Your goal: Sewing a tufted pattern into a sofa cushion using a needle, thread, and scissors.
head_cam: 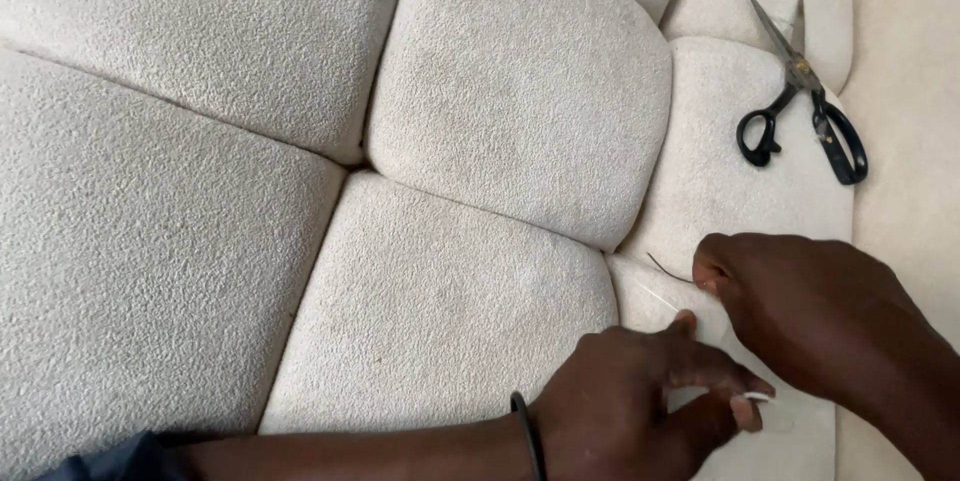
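Cream bouclé cushioning (480,131) is filling our view, tufted into plump panels, with black-handled scissors (800,101) lying open, well apart from us. We are pinching a curved needle (668,271) in our right hand (800,311) at the seam, while our left hand (630,391) is pressing the fabric flat, fingers together on a pale thread (655,296)
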